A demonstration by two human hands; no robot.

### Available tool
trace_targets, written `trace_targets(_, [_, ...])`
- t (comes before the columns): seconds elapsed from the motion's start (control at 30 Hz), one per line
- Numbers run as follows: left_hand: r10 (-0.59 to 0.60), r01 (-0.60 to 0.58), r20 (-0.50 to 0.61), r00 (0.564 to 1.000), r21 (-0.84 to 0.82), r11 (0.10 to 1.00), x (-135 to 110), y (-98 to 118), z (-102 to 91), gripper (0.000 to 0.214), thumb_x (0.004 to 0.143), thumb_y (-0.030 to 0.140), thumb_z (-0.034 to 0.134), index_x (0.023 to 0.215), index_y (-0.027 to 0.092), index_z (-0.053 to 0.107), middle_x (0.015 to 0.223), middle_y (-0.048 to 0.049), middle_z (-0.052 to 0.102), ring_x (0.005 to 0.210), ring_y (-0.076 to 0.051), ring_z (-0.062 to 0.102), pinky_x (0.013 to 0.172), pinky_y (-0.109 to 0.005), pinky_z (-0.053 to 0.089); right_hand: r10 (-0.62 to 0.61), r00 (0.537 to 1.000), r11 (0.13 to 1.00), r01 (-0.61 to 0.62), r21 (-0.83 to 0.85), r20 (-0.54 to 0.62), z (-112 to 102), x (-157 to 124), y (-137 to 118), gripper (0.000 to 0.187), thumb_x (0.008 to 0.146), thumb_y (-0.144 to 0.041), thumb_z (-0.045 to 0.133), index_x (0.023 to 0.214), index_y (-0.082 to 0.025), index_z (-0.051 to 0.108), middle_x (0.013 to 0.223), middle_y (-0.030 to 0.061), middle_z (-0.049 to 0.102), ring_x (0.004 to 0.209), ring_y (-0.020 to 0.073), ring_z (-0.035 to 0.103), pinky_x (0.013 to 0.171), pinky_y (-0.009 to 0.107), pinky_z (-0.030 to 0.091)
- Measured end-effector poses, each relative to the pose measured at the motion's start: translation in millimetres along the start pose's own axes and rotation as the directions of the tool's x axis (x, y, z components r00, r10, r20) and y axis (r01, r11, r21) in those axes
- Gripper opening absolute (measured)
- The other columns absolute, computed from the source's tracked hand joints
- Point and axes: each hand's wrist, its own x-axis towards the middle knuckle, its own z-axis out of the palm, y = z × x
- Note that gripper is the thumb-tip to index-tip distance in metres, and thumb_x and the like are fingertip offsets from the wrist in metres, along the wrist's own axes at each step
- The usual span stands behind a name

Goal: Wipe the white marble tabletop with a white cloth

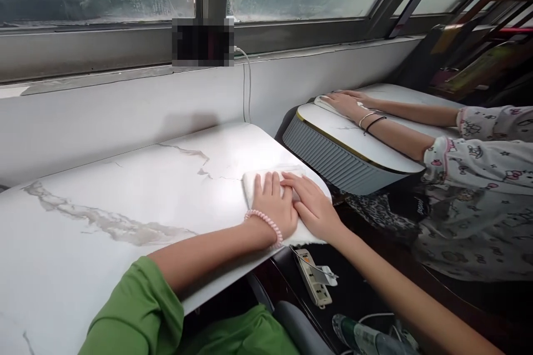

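My left hand (pixel 275 208), with a pink coil bracelet (pixel 266 221) at the wrist, lies flat on a white cloth (pixel 250 182). Close beside it, my right hand (pixel 318 209) rests on the same cloth, its fingers stretched out and touching or partly overlapping the left fingers. The cloth lies near the rounded right end of a white marble-patterned table (pixel 166 177). Part of it is hidden under both hands, and its lower edge shows just below them. Neither hand is wrapped round anything.
On the right, another person's hands (pixel 347 104) press a white cloth on a second marble-patterned table (pixel 353 136) with a ribbed side. A power strip (pixel 312 280) and a plastic bottle (pixel 366 338) are below. A cable (pixel 250 86) hangs down the wall beneath the windows.
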Motion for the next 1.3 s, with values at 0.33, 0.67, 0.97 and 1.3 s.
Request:
trace_targets(0.33, [0.030, -0.030, 0.002, 1.000, -0.026, 0.999, -13.3, -1.8, -1.9, 0.051, 0.094, 0.030, 0.034, 0.139, 0.006, 0.042, 0.151, -0.0188, 0.035, 0.141, -0.032, 0.029, 0.118, -0.052, 0.017, 0.042, 0.999, 0.999, -0.042, -0.016, 0.020, 1.8, -1.4, -14.9, 0.046, 0.078, -0.020, 0.035, 0.121, -0.026, 0.049, 0.127, 0.0098, 0.057, 0.126, 0.0293, 0.047, 0.108, 0.057, 0.031])
trace_targets(0.67, [-0.090, 0.089, -0.038, 0.995, -0.011, 0.996, 38.9, -70.5, 2.8, 0.049, 0.093, 0.027, 0.037, 0.139, 0.010, 0.044, 0.151, -0.0149, 0.037, 0.140, -0.027, 0.031, 0.119, -0.048, 0.015, -0.008, 1.000, 1.000, 0.008, 0.007, 0.014, 32.4, 89.6, 1.7, 0.039, 0.076, -0.019, 0.034, 0.109, -0.021, 0.055, 0.120, 0.0115, 0.060, 0.114, 0.0288, 0.053, 0.099, 0.049, 0.039])
trace_targets(0.97, [-0.286, 0.287, -0.072, 0.956, 0.014, 0.958, 91.0, -155.2, -2.2, 0.049, 0.094, 0.025, 0.030, 0.141, 0.015, 0.043, 0.151, -0.0093, 0.038, 0.141, -0.023, 0.030, 0.120, -0.044, 0.013, -0.034, 0.999, 0.996, 0.037, 0.085, -0.034, 81.5, 197.9, 15.9, 0.034, 0.076, -0.019, 0.035, 0.102, -0.021, 0.058, 0.111, 0.0103, 0.065, 0.103, 0.0277, 0.057, 0.097, 0.046, 0.041])
trace_targets(1.3, [-0.334, 0.340, -0.145, 0.931, 0.017, 0.940, 121.2, -188.9, 2.6, 0.046, 0.093, 0.023, 0.031, 0.135, 0.016, 0.050, 0.143, -0.0103, 0.047, 0.135, -0.024, 0.038, 0.118, -0.044, 0.018, -0.061, 0.998, 0.993, 0.062, 0.104, -0.011, 100.3, 245.7, 35.4, 0.038, 0.075, -0.019, 0.036, 0.104, -0.019, 0.059, 0.109, 0.0100, 0.065, 0.102, 0.0282, 0.057, 0.094, 0.045, 0.043])
